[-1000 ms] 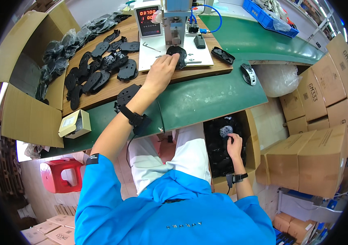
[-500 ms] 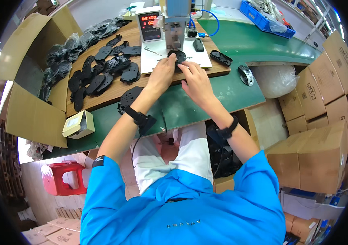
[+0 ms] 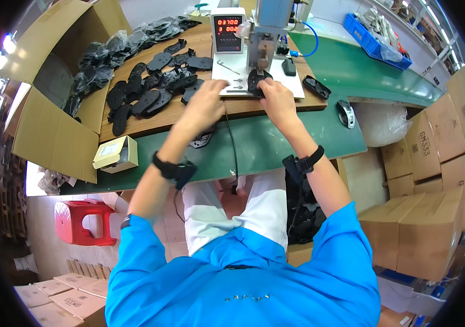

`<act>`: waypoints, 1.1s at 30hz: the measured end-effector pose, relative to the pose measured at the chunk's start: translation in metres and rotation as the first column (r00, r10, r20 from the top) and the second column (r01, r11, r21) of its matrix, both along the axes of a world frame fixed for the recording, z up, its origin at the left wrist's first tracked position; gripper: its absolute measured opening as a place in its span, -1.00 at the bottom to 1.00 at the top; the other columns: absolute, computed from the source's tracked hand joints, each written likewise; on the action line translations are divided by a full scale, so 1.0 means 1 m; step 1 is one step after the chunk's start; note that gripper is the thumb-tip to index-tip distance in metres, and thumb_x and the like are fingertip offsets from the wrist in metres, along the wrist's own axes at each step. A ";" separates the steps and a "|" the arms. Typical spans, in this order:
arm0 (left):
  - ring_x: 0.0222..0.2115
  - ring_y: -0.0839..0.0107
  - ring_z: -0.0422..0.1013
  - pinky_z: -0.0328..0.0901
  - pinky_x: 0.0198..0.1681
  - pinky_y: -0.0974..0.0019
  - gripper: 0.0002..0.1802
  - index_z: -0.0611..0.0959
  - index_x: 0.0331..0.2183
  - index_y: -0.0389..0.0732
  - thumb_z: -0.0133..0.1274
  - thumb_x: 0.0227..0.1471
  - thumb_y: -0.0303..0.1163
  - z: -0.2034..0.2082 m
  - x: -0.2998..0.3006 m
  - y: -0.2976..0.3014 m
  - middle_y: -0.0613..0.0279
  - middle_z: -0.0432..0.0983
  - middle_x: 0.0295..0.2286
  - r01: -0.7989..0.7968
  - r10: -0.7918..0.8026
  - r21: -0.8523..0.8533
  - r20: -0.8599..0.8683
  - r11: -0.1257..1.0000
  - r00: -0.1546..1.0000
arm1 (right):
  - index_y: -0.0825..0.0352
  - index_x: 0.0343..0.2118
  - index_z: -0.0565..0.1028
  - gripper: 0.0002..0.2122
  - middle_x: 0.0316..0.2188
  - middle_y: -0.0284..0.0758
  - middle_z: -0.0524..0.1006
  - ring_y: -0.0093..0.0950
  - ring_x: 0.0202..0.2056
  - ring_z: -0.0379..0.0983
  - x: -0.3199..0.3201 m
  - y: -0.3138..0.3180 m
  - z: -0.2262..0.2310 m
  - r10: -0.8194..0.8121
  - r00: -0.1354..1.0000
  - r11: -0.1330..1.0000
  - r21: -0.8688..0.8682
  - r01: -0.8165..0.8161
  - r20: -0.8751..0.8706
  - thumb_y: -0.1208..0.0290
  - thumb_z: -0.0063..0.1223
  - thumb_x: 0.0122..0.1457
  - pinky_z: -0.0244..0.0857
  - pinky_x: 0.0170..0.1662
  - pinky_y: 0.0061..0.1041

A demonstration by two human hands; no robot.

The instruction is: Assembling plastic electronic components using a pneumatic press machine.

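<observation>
Black part (image 3: 255,86), held in your right grip (image 3: 280,102) beneath the press head (image 3: 265,44), is apparently being pressed; hold it steady until the head lifts, your left grip (image 3: 205,107) too blurred to judge.

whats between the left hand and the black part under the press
Head view: the white base plate, with small grey pieces, lies between left hand and black part.

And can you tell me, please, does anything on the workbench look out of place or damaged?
Nothing looks clearly damaged. Slightly odd: what appears to be a hex key lies loose and slanted on the white base plate of the press, perhaps left there.
</observation>
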State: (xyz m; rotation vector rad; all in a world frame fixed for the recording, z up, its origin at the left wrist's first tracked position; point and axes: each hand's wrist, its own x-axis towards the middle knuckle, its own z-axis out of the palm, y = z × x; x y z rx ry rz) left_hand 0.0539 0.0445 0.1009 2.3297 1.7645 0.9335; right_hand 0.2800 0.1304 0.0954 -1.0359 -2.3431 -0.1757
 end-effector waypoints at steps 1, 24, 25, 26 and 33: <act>0.15 -0.05 0.33 0.26 0.24 0.06 -0.38 0.47 0.10 -0.24 0.27 -0.02 -0.48 -0.002 -0.026 -0.011 -0.06 0.47 0.03 0.031 -0.034 -0.069 -0.043 0.997 0.998 | 0.31 -0.32 0.51 -0.85 -0.29 -0.26 0.56 -0.23 -0.17 0.58 -0.003 -0.001 0.003 0.051 0.999 0.999 -0.012 -0.051 0.016 0.65 0.08 0.03 0.51 -0.17 -0.18; -0.16 -0.03 0.56 0.47 -0.11 0.04 -0.60 0.64 -0.09 -0.19 0.14 -0.02 -0.67 0.039 -0.041 -0.071 0.03 0.57 -0.13 -0.027 0.046 0.129 -0.148 0.991 0.988 | 0.32 -0.30 0.57 -0.83 -0.28 -0.27 0.58 -0.24 -0.16 0.60 -0.006 -0.002 0.006 0.004 1.000 1.000 -0.027 -0.003 0.014 0.65 0.10 0.03 0.55 -0.16 -0.24; -0.11 -0.04 0.56 0.48 -0.07 0.05 -0.59 0.63 -0.08 -0.21 0.12 -0.01 -0.69 0.030 -0.038 -0.071 0.00 0.59 -0.08 0.025 -0.002 0.187 -0.123 0.982 0.992 | 0.32 -0.30 0.57 -0.84 -0.28 -0.27 0.58 -0.23 -0.16 0.60 -0.006 -0.002 0.006 0.000 1.000 0.999 -0.034 0.000 0.008 0.65 0.10 0.03 0.55 -0.16 -0.25; -0.05 -0.07 0.55 0.48 -0.01 0.04 -0.58 0.63 -0.06 -0.25 0.10 0.00 -0.70 0.021 -0.035 -0.074 -0.05 0.60 -0.03 -0.001 0.011 0.123 -0.084 0.992 0.996 | 0.32 -0.30 0.57 -0.84 -0.28 -0.27 0.58 -0.23 -0.16 0.60 -0.004 -0.003 0.006 -0.001 1.000 0.999 -0.032 0.001 0.007 0.65 0.10 0.03 0.55 -0.16 -0.25; -0.13 -0.08 0.56 0.48 -0.09 0.04 -0.47 0.56 0.07 -0.23 0.15 0.01 -0.65 -0.013 -0.008 -0.086 -0.11 0.61 -0.13 0.009 -0.020 0.090 0.117 0.996 0.993 | 0.32 -0.29 0.53 -0.80 -0.28 -0.24 0.55 -0.18 -0.13 0.55 -0.005 -0.004 0.009 0.018 1.000 0.995 -0.096 -0.016 0.011 0.68 0.13 -0.02 0.50 -0.14 -0.14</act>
